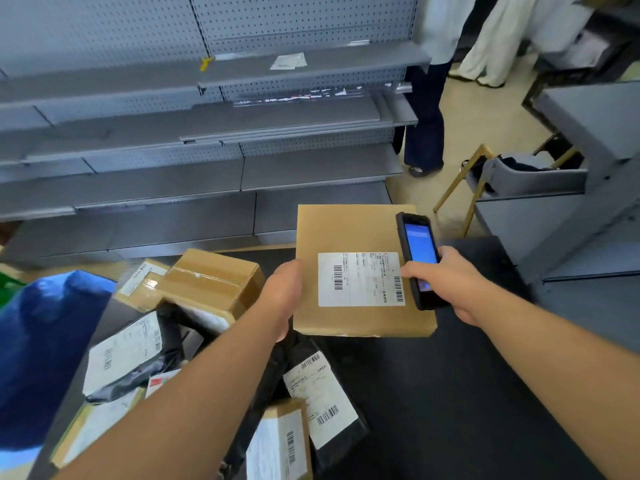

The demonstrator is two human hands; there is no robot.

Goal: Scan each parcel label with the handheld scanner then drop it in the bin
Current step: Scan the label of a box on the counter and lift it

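Observation:
My left hand (282, 296) grips the left edge of a flat brown cardboard parcel (346, 230), held up above the black table (450, 393). A white shipping label (360, 279) with barcodes faces me on the parcel's front. In my right hand (450, 282) I hold the black handheld scanner (417, 251) against the parcel's right edge, its blue screen lit and facing me, right beside the label.
Several parcels lie on the table's left: a taped brown box (214, 282), black poly bags with labels (322, 396), small cartons (277, 445). A blue bag (45, 341) stands at far left. Grey shelving (207, 133) runs behind. A person stands at the back right (426, 116).

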